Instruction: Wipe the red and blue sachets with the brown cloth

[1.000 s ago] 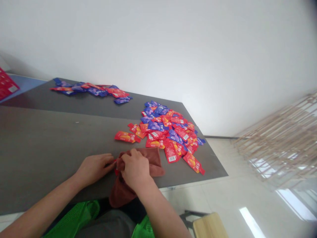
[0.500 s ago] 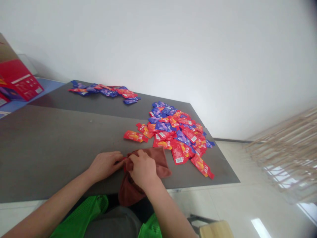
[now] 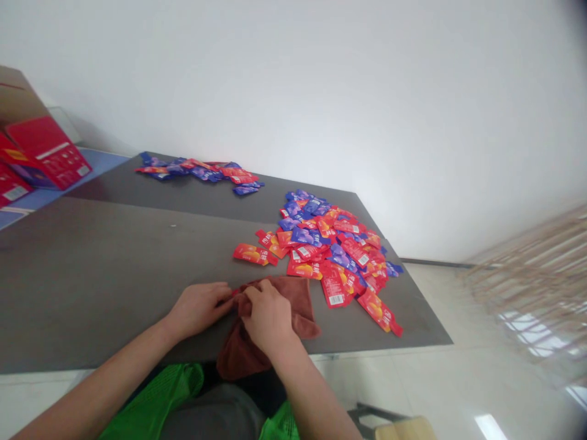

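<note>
My right hand (image 3: 268,311) is closed on a brown cloth (image 3: 296,299), which is bunched under the fingers and hangs over the table's front edge. Just left of it, my left hand (image 3: 199,308) pinches the end of a small red packet (image 3: 235,293). Most of that packet is hidden under the cloth and fingers. Beyond the hands lies a loose red and orange packet (image 3: 252,253). To the right spreads a pile of red and purple packets (image 3: 339,244), close to the cloth's far edge.
A second row of red and purple packets (image 3: 202,171) lies at the table's far side. Red cardboard boxes (image 3: 50,153) stand on a blue surface at the left. A white wall rises behind the grey table (image 3: 114,263). A wooden-topped stool (image 3: 406,429) is below right.
The view has shifted slightly, so everything sits a little further right and lower. Both hands stay together at the cloth, with the fingers shifting only slightly.
</note>
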The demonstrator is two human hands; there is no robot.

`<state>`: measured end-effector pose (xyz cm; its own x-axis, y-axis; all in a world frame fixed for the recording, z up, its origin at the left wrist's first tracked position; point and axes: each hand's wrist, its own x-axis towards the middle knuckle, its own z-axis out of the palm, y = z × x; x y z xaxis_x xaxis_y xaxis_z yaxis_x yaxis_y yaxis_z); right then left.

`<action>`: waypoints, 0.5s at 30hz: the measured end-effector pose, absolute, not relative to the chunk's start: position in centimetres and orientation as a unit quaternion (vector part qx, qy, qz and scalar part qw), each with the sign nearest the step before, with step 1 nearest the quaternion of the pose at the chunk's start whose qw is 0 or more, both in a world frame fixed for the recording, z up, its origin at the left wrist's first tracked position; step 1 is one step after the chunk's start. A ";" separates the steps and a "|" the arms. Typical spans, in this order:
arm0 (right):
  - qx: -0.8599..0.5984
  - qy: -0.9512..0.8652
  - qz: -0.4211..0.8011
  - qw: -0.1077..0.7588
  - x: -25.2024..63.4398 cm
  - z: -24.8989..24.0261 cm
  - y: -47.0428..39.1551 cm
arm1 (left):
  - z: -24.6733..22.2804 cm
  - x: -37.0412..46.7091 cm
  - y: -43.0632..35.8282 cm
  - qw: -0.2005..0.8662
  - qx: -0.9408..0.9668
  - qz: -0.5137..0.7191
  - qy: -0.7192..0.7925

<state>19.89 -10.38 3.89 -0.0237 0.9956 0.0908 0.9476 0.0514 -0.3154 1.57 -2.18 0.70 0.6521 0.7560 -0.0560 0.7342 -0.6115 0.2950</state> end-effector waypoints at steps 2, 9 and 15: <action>-0.705 -0.690 0.081 0.144 20.9 3.3 -9.6 | 0.7 1.6 -2.2 0.132 0.902 0.035 0.410; -0.727 -0.667 0.090 0.137 23.6 3.0 -7.5 | 0.8 1.8 -2.2 0.118 0.905 0.031 0.407; -0.822 -0.557 0.038 0.114 26.8 4.2 -6.7 | 1.0 1.7 -2.2 0.120 0.903 0.036 0.411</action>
<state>26.79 -6.73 4.16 0.3764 0.9241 0.0656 0.9069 -0.3530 -0.2301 1.72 -2.23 0.96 0.6594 0.7510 -0.0334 0.7336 -0.6332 0.2466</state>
